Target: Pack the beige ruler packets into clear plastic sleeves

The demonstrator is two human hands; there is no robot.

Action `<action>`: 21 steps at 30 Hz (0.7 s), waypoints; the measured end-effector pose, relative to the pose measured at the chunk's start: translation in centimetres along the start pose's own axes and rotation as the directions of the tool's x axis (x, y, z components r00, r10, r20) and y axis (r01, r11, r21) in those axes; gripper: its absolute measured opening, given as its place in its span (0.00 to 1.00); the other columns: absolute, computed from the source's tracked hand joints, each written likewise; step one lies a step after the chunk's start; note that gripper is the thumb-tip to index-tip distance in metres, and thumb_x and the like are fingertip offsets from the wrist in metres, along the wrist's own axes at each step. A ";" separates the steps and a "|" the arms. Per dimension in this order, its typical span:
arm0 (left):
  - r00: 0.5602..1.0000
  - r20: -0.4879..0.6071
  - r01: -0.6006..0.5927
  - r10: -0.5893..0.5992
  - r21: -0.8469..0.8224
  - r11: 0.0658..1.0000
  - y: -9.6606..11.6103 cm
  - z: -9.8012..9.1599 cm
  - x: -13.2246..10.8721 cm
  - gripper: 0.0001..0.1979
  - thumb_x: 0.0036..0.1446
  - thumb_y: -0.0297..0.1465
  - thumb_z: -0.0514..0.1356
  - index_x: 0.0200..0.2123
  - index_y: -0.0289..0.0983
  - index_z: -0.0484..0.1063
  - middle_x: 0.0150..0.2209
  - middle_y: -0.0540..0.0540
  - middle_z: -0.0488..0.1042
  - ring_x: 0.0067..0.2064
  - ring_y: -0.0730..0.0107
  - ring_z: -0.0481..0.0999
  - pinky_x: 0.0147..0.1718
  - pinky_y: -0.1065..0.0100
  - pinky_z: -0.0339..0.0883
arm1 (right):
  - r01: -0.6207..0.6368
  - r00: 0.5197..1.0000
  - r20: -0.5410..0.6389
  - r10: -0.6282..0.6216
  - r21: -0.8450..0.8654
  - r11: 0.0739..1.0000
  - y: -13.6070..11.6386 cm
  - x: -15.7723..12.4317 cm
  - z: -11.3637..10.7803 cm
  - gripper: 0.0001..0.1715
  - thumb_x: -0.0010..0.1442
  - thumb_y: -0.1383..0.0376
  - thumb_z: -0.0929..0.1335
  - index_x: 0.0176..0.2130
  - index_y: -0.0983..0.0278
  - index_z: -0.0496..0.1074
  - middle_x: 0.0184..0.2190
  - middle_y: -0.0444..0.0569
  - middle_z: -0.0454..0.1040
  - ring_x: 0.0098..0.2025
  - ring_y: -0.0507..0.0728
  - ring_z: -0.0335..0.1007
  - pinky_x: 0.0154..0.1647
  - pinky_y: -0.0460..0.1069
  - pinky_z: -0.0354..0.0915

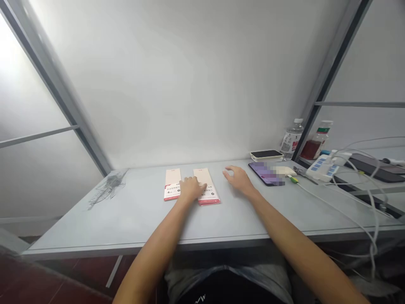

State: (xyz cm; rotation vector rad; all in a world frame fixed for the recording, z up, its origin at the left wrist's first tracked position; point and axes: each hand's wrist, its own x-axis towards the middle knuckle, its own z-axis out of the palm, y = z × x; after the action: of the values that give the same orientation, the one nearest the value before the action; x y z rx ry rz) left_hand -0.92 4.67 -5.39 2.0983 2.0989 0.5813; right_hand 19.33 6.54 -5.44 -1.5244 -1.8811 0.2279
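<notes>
Cream with red lower ends, two packets lie flat side by side on the desk (136, 226), just below the centre of the frame: the left packet (172, 185) and the right packet (211, 191), with a narrow strip of desktop between them. The left hand (190, 188) is by far the nearer one, palm down over that strip. Its little-finger side meets the left packet's right edge and its thumb lies over the right packet. The fingers are loosely spread; whether they grip or merely rest, I cannot tell. The right hand (239, 179) hovers or rests right of the right packet, clear of it, thumb and fingers wide apart with nothing between them, the gap facing left in the frame. Beyond it, at the right, lies a phone (264, 174).

Both packets run lengthwise up the frame, printed red ends toward the bottom. The left packet stands almost straight; the right packet slants, its plain end tipped toward the upper left.
</notes>
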 end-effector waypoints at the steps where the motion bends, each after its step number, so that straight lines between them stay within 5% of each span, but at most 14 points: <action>1: 1.000 0.014 -0.003 0.003 -0.009 1.000 0.1 0.2 0.0 0.16 0.47 0.44 0.54 0.29 0.36 0.67 0.34 0.37 0.72 0.43 0.51 0.67 0.44 0.54 0.53 | 0.022 1.000 0.005 -0.022 0.024 0.999 -0.3 -0.1 0.1 0.20 0.58 0.58 0.59 0.44 0.66 0.69 0.45 0.53 0.71 0.50 0.58 0.63 0.51 0.52 0.56; 8: 1.000 0.023 -0.008 0.009 -0.024 1.000 -0.1 0.3 0.1 0.08 0.51 0.32 0.51 0.32 0.35 0.67 0.39 0.36 0.69 0.46 0.51 0.65 0.44 0.54 0.53 | 0.154 0.984 0.065 -0.166 0.158 0.975 -2.3 -1.2 0.5 0.14 0.57 0.61 0.60 0.32 0.62 0.72 0.35 0.48 0.75 0.39 0.56 0.68 0.42 0.50 0.61; 13: 1.000 0.009 -0.010 0.010 -0.017 1.000 0.5 -0.2 -0.4 0.07 0.52 0.30 0.50 0.32 0.35 0.66 0.42 0.37 0.66 0.46 0.54 0.64 0.42 0.59 0.55 | 0.175 0.977 0.085 -0.193 0.186 0.967 -2.9 -1.5 0.8 0.14 0.57 0.61 0.59 0.33 0.62 0.72 0.34 0.48 0.74 0.38 0.55 0.68 0.41 0.48 0.60; 17: 0.995 -0.046 -0.090 0.083 -0.181 0.979 1.1 -0.8 -0.9 0.10 0.56 0.32 0.45 0.27 0.36 0.63 0.34 0.42 0.65 0.34 0.66 0.66 0.33 0.65 0.58 | 0.051 0.998 0.032 -0.056 0.145 0.988 -3.2 -1.3 1.3 0.18 0.54 0.56 0.63 0.40 0.63 0.71 0.38 0.51 0.73 0.44 0.58 0.66 0.47 0.51 0.57; 21: 0.964 -0.165 -0.258 0.211 -0.368 0.893 1.7 -1.2 -1.1 0.11 0.55 0.32 0.47 0.22 0.38 0.59 0.28 0.47 0.63 0.30 0.70 0.63 0.30 0.68 0.57 | -0.103 0.983 0.182 0.011 0.503 0.858 -3.2 -1.0 1.0 0.21 0.50 0.53 0.67 0.39 0.63 0.72 0.35 0.50 0.75 0.37 0.58 0.70 0.37 0.50 0.64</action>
State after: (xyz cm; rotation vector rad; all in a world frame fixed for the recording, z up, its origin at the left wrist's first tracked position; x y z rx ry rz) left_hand 0.29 3.29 -3.86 2.1316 1.6136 1.0810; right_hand 16.27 4.97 -4.87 -1.2171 -1.7156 0.8444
